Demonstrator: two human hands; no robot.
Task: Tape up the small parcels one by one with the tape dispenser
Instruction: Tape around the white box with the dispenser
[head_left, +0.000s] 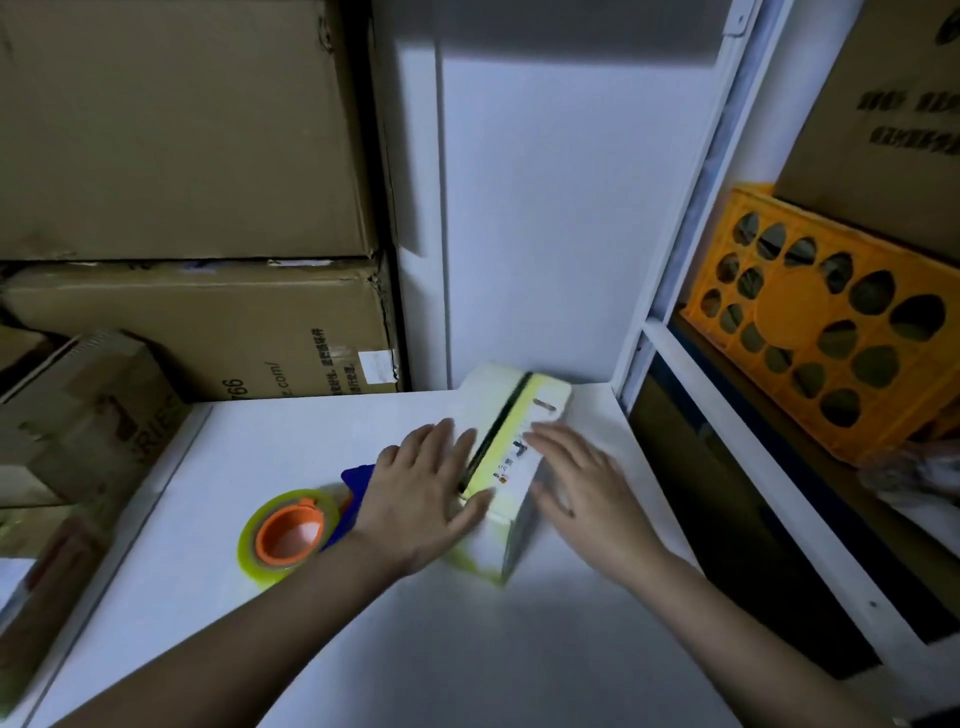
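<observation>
Far left of the hands, brown cardboard boxes (182, 130) are stacked against the wall beside the white table (415, 649). Just left of the left hand (423, 493), the tape dispenser (291, 535) lies on the table, its blue body partly hidden under that wrist, its orange hub ringed by a yellowish roll of tape. The left hand lies flat, fingers straight and spread, pressing on the left part of the parcel's top; it grips nothing. The small parcel (511, 467), a white and pale yellow box with a dark seam along its top, sits on the table between the two hands. The right hand (582, 488) rests with fingers extended against the parcel's right side, likewise holding nothing. Well right of that hand, an orange crate (831, 322) sits on a white shelf (779, 467).
</observation>
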